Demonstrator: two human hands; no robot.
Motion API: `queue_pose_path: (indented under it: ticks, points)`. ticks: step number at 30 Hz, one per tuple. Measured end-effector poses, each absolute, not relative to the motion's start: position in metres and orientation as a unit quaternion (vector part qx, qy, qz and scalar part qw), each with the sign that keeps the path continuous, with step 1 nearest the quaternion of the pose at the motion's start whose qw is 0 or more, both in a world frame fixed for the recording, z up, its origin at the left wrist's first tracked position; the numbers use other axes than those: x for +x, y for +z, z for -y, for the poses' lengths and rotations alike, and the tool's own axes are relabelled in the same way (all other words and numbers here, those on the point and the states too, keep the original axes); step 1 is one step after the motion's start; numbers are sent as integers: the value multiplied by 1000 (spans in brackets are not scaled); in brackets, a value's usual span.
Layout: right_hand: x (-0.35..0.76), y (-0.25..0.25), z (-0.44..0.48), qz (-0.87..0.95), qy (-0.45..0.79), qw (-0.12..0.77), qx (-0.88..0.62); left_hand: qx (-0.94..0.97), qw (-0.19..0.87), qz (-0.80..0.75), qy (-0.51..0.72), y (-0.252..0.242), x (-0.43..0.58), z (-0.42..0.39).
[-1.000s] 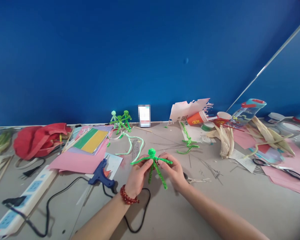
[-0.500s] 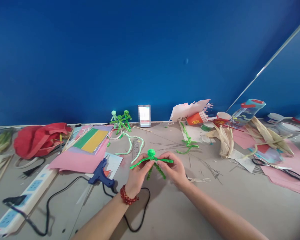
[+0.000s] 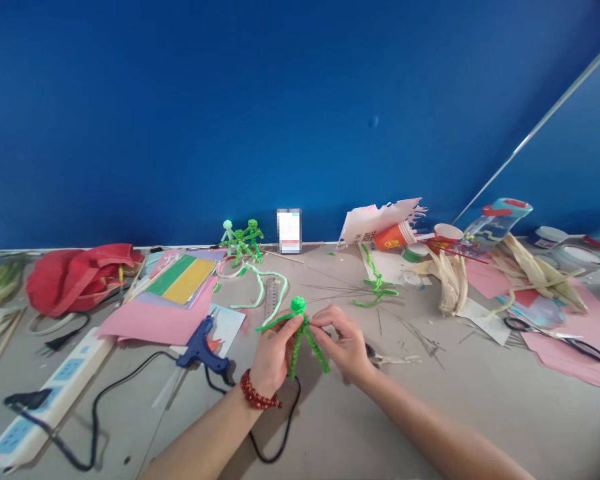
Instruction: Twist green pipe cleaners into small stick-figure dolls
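Note:
A bright green pipe cleaner figure (image 3: 298, 306) with a coiled round head and two twisted legs is up in front of me, over the table. My left hand (image 3: 273, 357), with a red bead bracelet at the wrist, pinches its body between thumb and fingers. One thin arm of the figure sticks out to the left over that hand. At the figure's right shoulder, the fingertips of my right hand (image 3: 349, 343) are closed on the other arm, which they mostly hide. Both legs hang down between the hands.
Several finished green figures (image 3: 240, 243) stand by the blue wall. A blue glue gun (image 3: 203, 350) lies left, its black cord (image 3: 293, 423) looping below my hands. Beside my right hand are small scissors (image 3: 387, 359); thin wires (image 3: 420, 337) lie farther right. A power strip (image 3: 50, 400) sits at left.
The figure has shifted slightly left and turned, its legs now hanging lower. My right hand has moved from the middle of its body out to its right arm, which no longer shows stretched out.

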State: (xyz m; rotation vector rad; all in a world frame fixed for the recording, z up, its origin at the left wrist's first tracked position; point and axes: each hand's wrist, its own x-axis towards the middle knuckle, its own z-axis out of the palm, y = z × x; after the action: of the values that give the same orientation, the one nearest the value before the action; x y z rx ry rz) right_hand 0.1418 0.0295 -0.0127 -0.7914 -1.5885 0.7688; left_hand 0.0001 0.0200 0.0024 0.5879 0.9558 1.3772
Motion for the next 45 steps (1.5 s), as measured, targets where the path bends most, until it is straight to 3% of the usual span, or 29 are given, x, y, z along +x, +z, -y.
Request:
queue_pose_path:
  ticks: [24,39,45]
  points:
    - [150,-14,-37,618,464,490,-404,323,587,-437,600,-15,-4,-24]
    - [145,-8,-34,702,301,508,-399,331,565,-457,602,-11,0,-18]
    - [139,-12,-29,683,291,535,-402,294,609,-403,616,-4,4,-16]
